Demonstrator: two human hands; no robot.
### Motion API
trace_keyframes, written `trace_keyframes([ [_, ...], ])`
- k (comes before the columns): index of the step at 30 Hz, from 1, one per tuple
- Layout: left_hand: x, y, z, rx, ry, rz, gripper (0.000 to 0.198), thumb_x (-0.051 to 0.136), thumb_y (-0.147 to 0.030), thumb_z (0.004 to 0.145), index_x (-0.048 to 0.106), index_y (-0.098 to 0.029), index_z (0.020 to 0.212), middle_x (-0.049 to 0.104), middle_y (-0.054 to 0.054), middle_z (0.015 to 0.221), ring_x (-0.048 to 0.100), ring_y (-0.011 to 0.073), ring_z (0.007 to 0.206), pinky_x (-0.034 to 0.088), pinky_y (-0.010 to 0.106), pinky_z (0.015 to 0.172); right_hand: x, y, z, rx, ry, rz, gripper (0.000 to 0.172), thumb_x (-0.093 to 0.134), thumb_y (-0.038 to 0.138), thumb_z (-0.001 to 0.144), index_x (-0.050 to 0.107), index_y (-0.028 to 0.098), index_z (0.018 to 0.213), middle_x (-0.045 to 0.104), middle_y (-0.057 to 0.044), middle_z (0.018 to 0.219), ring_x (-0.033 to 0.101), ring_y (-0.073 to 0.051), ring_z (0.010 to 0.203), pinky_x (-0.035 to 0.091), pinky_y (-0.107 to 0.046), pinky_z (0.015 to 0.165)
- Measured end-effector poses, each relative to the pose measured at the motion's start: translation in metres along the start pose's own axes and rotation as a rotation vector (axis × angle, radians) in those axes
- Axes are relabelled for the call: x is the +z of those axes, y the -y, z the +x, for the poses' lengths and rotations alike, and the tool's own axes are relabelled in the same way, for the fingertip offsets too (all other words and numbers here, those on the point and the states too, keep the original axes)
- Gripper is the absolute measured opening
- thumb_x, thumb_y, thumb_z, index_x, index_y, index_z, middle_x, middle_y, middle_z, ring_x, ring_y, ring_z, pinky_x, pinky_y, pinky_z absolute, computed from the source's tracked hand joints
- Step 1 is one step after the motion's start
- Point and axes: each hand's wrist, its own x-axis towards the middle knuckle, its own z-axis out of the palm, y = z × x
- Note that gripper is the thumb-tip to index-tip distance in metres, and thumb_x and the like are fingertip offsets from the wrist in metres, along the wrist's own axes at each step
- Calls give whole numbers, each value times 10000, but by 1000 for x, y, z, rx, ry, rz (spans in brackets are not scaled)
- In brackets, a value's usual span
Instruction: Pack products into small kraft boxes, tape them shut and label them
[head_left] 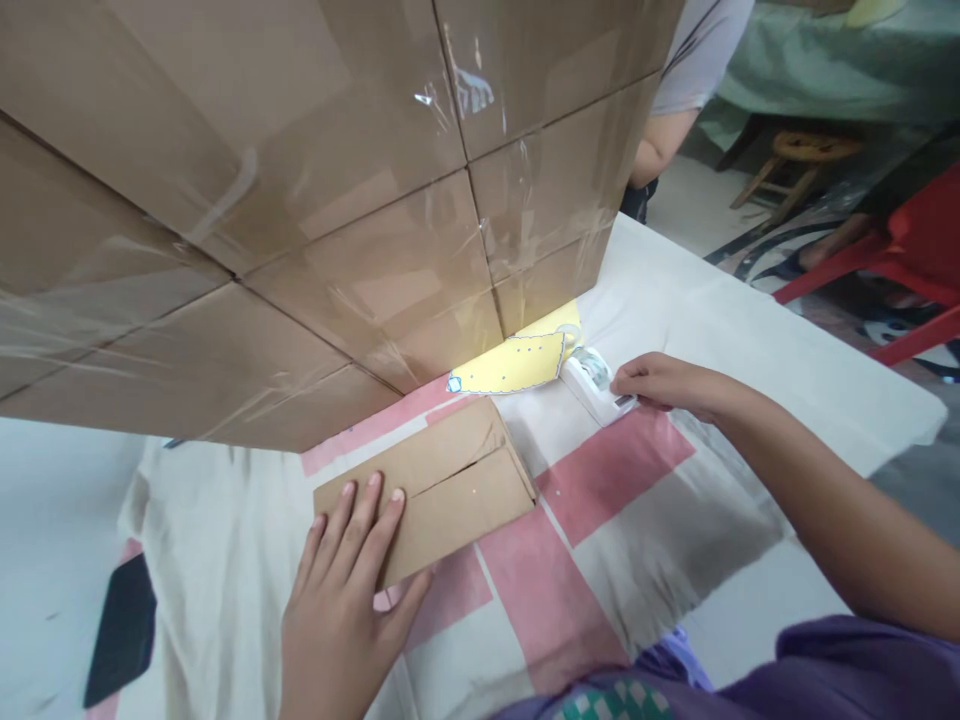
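A small flat cardboard box lies on the pink-and-white checked cloth, its top flaps meeting along a slightly gaping seam. My left hand rests on its left end, fingers stretched out over the cardboard and thumb off the near edge. To the right of the box stands a white tape dispenser with a roll of clear tape in it. My right hand is at the dispenser's front end, thumb and fingers pinched together. Whatever lies between those fingertips is too small to make out.
A tall wall of taped cardboard boxes stands right behind the small box. A yellow patterned item lies at its foot. A dark phone-like slab is at left. Beyond the table are another person's arm, a wooden stool and a red chair.
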Motion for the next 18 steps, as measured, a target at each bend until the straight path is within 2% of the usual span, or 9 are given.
trace_keyframes([
  [5,0,0,1,-5,-14,-34,701,605,-411,953,360,-251,1590,409,103,1646,323,318,1553,251,491,1256,8,1,-9,-10,-92,24,377,735,375,788,477,214,566,441,18,513,370,-110,491,273,-266,482],
  [11,0,-1,2,0,-26,-59,697,609,-414,957,377,-222,1586,406,116,1645,302,308,1563,224,476,1270,12,-8,-22,-105,-135,43,368,651,431,877,535,208,609,549,-21,585,490,-156,573,399,-296,564],
  [16,-1,-2,1,-8,-21,-72,715,623,-399,954,358,-236,1598,402,116,1647,298,318,1565,226,497,1270,20,-2,-34,-78,-301,-308,354,588,409,928,509,221,637,631,-58,703,550,-193,631,397,-321,579],
  [18,0,-3,0,-12,-22,-71,720,627,-398,951,357,-240,1600,402,113,1648,299,322,1564,226,500,1272,20,3,-38,-28,-305,-415,357,574,388,939,504,225,629,660,-81,713,584,-211,624,409,-340,583],
])
